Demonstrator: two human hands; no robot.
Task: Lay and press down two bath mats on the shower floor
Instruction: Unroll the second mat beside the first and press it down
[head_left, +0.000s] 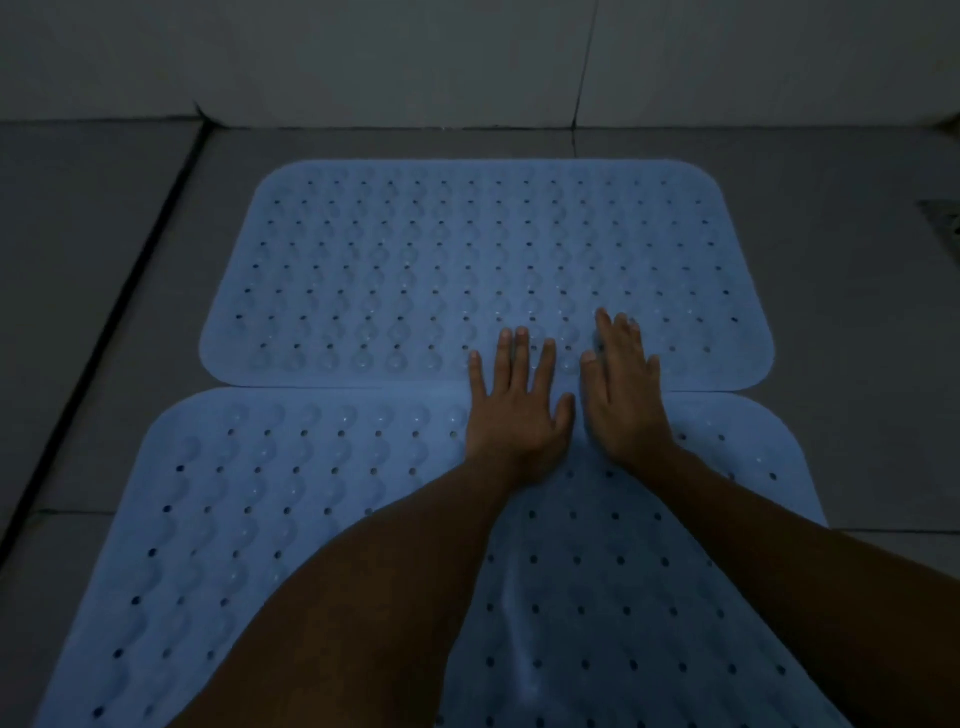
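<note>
Two pale blue rubber bath mats with rows of small holes lie flat on the grey shower floor. The far mat lies crosswise, and the near mat butts against its front edge. My left hand and my right hand lie side by side, palms down with straight fingers. Both press across the seam where the two mats meet, fingertips on the far mat and heels on the near one. My forearms cover part of the near mat.
Grey floor tiles surround the mats. A dark groove runs along the left. A tiled wall stands just beyond the far mat. A metal floor drain sits at the right edge. The light is dim.
</note>
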